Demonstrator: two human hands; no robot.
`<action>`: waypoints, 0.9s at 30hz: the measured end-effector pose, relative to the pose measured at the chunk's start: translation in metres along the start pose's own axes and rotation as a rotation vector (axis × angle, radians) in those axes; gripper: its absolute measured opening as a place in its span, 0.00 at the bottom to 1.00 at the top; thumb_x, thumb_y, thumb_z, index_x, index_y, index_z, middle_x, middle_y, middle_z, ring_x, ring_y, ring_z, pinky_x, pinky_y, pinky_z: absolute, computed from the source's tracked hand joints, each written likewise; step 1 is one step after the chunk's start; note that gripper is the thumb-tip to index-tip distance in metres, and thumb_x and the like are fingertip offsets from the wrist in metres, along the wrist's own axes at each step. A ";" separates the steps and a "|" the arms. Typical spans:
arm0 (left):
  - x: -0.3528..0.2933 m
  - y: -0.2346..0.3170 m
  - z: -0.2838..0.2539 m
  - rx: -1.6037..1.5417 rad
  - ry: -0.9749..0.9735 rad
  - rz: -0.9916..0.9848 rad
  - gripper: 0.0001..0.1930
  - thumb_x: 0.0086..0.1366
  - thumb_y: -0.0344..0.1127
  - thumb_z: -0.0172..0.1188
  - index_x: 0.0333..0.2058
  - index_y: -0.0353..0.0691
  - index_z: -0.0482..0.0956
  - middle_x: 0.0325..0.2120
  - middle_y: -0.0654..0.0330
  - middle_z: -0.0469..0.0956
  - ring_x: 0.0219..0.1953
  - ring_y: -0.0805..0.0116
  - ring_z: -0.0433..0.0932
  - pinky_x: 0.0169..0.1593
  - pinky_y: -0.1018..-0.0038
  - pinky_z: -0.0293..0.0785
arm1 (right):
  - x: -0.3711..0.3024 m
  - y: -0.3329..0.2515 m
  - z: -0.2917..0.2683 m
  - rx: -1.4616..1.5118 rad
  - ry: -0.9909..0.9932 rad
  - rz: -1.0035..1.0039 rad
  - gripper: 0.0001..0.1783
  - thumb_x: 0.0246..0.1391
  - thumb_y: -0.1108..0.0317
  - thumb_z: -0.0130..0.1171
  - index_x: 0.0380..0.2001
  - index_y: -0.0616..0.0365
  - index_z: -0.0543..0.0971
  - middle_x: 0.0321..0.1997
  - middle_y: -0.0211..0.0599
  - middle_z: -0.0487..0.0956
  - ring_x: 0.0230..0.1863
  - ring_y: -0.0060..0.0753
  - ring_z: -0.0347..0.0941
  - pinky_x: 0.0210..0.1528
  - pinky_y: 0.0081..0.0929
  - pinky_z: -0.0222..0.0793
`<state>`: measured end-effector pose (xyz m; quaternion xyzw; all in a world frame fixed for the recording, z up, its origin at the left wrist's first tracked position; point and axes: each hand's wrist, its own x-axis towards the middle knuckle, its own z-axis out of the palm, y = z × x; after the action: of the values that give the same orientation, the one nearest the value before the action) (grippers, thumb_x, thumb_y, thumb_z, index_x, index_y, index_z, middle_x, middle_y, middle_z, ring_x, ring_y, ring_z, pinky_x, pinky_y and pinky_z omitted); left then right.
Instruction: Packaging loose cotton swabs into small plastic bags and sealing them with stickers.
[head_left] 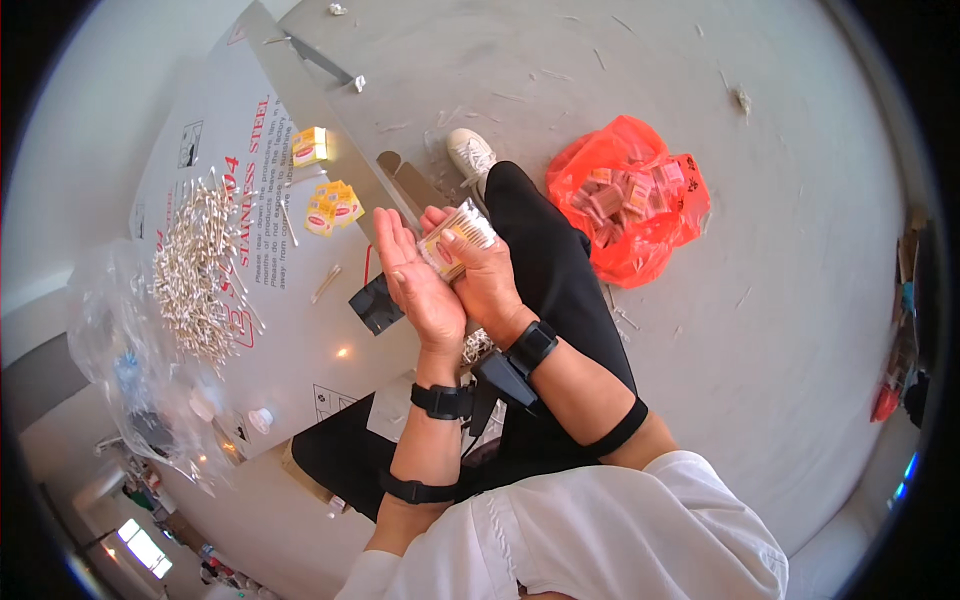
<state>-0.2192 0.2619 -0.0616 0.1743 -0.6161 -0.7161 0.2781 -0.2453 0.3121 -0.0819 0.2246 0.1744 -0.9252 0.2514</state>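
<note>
A small clear pack of cotton swabs (462, 236) with a yellow and red label is in my right hand (487, 278), the thumb pressed across its face. My left hand (428, 300) lies beside it, palm up, with its fingers stretched out. The heels of both hands touch, and the left palm seems to meet the pack's lower edge. To the left, on the film-covered steel table (315, 345), are a loose heap of cotton swabs (200, 270), several yellow label cards (333, 207) and a yellow stack of cards (310, 147).
A red plastic bag (640, 262) full of packs stands on the floor at right. A clear plastic bag (125, 370) lies at the table's left. A black object (376, 304) and an open cardboard box (408, 182) are near my left hand. Stray swabs (327, 283) lie about.
</note>
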 end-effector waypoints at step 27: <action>-0.021 0.047 -0.050 0.327 -0.214 -0.028 0.16 0.71 0.31 0.52 0.54 0.32 0.71 0.48 0.51 0.77 0.51 0.66 0.76 0.55 0.70 0.71 | -0.001 -0.055 0.010 0.133 0.190 -0.114 0.18 0.63 0.73 0.52 0.54 0.69 0.68 0.53 0.47 0.77 0.53 0.42 0.75 0.56 0.41 0.73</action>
<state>-0.1645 0.2318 -0.0261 0.1487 -0.7478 -0.6245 0.1691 -0.2779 0.3525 -0.0615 0.3172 0.1482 -0.9220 0.1653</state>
